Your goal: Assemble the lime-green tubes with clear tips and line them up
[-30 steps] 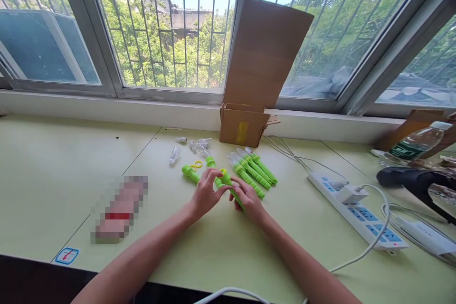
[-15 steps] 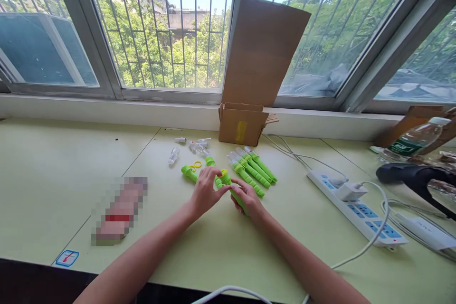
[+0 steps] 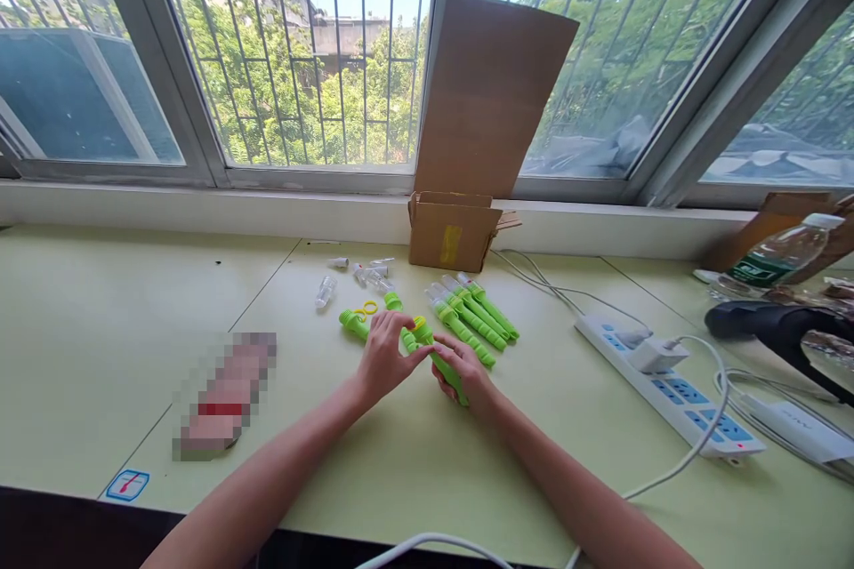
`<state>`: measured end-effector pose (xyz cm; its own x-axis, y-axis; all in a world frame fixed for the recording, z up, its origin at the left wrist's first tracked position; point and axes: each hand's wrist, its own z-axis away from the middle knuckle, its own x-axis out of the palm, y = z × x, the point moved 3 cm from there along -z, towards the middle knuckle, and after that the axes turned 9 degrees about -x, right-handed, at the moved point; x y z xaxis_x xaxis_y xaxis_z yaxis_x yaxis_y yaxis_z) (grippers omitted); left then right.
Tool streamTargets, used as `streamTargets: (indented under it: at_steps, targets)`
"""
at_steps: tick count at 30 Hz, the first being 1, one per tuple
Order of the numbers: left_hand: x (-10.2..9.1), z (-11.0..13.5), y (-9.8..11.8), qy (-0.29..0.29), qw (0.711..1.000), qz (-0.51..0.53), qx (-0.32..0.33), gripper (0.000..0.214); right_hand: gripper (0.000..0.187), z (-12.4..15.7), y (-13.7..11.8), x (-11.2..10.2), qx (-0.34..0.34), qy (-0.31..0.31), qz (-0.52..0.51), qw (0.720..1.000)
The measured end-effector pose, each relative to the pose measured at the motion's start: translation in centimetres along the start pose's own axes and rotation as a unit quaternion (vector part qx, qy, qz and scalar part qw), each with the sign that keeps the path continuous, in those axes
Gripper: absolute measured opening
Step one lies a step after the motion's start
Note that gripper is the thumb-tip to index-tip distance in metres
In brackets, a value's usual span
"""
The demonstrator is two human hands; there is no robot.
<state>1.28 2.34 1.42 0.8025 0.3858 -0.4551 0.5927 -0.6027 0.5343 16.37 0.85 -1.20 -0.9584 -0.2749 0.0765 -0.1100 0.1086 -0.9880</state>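
My right hand (image 3: 463, 371) is wrapped round the handle of a green plastic tube with a yellow ring at its top (image 3: 427, 340). My left hand (image 3: 385, 357) pinches the upper end of that same tube with thumb and fingers. Two more green pieces (image 3: 353, 323) lie just beyond my left hand, beside a loose yellow ring (image 3: 366, 309). A row of three finished green tubes (image 3: 475, 317) lies to the right of my hands. Several small clear caps (image 3: 364, 273) are scattered farther back.
A small open cardboard box (image 3: 455, 231) stands at the window ledge, a cardboard sheet (image 3: 490, 89) leaning behind it. A white power strip (image 3: 667, 389) with cables lies to the right, near a water bottle (image 3: 777, 260) and a black object (image 3: 780, 329). A blurred patch (image 3: 223, 391) sits left.
Both hands stay on the same green tube with only slight finger shifts. The view has drifted a little.
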Motion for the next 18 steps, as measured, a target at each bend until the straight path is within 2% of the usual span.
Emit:
streamTargets:
  at_steps: [6,12,18]
  targets:
    - [-0.03,-0.09,-0.03,0.001,1.0,0.003,0.001,0.032,0.026,0.11,-0.24,0.32,0.012,-0.013,-0.026,1.0]
    - [-0.04,-0.17,-0.06,0.002,1.0,0.006,-0.002,0.033,0.024,0.05,0.07,0.16,0.025,-0.011,-0.06,0.998]
    - [-0.11,-0.16,-0.23,-0.006,1.0,0.017,-0.014,0.033,0.027,0.23,-0.09,0.77,0.063,-0.038,-0.105,0.992]
